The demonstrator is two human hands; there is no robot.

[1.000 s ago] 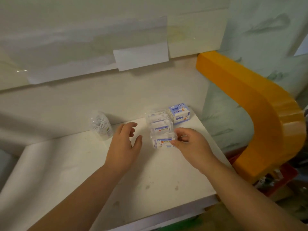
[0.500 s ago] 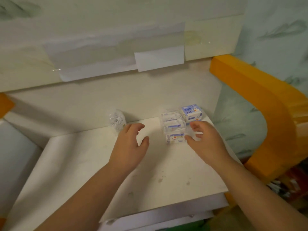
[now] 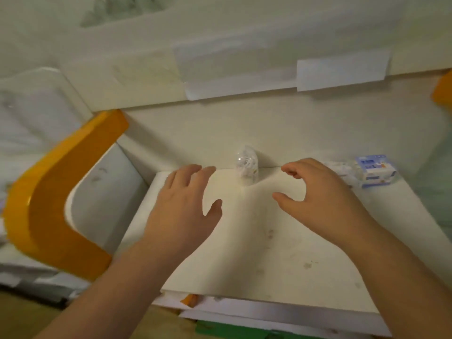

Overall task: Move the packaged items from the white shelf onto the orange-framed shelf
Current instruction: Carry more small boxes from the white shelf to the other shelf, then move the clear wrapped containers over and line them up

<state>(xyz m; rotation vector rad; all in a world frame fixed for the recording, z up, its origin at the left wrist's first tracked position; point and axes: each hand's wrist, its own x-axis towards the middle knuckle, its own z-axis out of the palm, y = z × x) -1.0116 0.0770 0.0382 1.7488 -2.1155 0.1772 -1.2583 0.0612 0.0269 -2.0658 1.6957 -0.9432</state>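
Observation:
A clear round packet (image 3: 247, 165) stands at the back of the white shelf (image 3: 281, 253), between my two hands. My left hand (image 3: 183, 206) hovers flat over the shelf's left part, fingers apart, holding nothing. My right hand (image 3: 322, 199) is curled open just right of the packet, empty. Blue-and-white packaged items (image 3: 374, 171) lie in a cluster at the shelf's back right corner, partly hidden behind my right hand. The orange-framed shelf (image 3: 49, 199) curves at the left, beside the white shelf.
A white wall panel with taped paper sheets (image 3: 342, 72) runs behind the shelf. Another orange frame piece (image 3: 444, 91) shows at the right edge. Below the shelf's front edge lie white boards and something green (image 3: 232, 330).
The view has swung left, bringing the left orange frame into sight. My right hand has let go of the blue-and-white packs and both hands have shifted left toward the clear packet.

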